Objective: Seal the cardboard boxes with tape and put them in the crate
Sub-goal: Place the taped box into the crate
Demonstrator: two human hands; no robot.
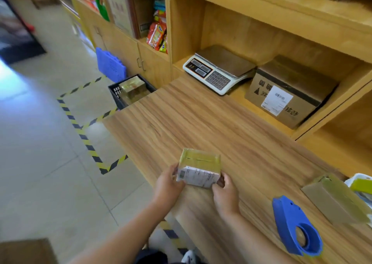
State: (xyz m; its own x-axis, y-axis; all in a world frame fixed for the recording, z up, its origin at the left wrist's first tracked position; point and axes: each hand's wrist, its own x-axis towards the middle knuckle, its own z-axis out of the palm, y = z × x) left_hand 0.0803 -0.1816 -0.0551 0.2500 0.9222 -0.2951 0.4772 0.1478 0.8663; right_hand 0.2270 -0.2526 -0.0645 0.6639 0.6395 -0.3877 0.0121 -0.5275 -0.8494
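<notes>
A small cardboard box (199, 166), taped over its top and bearing a white shipping label on the side facing me, is held above the wooden table (201, 122). My left hand (168, 183) grips its left end and my right hand (225, 193) grips its right end. The blue tape dispenser (296, 227) lies on the table at the right. Another taped cardboard box (336, 199) lies beyond the dispenser. A black crate (115, 94) on the floor past the table's far left corner holds a taped box (131, 86).
A weighing scale (219, 68) and a large labelled carton (287, 90) sit in the shelf recess behind the table. A blue crate (110, 64) leans against the cabinet. Yellow-black tape (86, 141) marks the floor. A brown box corner (26, 251) shows at the bottom left.
</notes>
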